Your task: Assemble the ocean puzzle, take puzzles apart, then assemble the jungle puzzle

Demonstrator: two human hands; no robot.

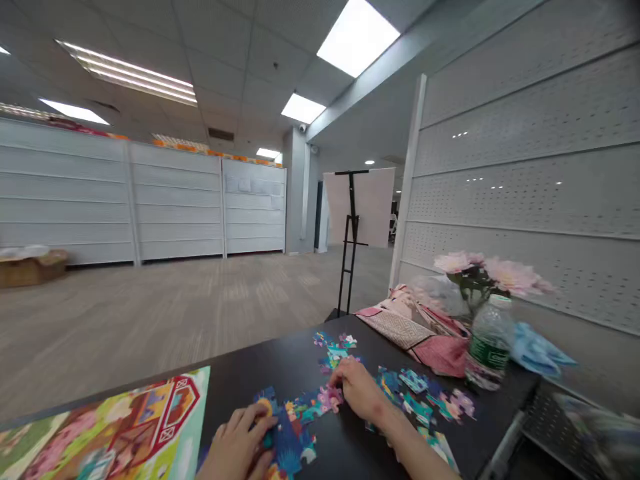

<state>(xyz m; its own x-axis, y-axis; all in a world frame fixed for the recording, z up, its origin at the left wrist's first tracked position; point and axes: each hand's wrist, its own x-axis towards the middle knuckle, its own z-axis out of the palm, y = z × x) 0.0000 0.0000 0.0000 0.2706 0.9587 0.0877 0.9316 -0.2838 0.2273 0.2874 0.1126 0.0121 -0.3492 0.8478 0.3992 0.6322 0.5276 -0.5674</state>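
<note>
Loose and joined jigsaw pieces [300,417] in blue, teal and pink lie across a black table [345,330]. My left hand [237,440] rests at the near edge, its fingers curled over blue pieces; I cannot tell whether it grips one. My right hand [357,393] reaches from the lower right, its fingertips down on a pink-flowered jigsaw piece [331,398]. Further pieces [420,393] are scattered to the right of that hand. At the lower left lies a puzzle box lid [110,433] with a picture of a red barn, close to my left hand.
A water bottle [490,343], pink flowers in a vase [480,277], patterned pink fabric [415,337] and a blue cloth [537,350] stand at the table's far right. A perforated partition [520,167] runs alongside. A black easel [351,233] stands beyond the table.
</note>
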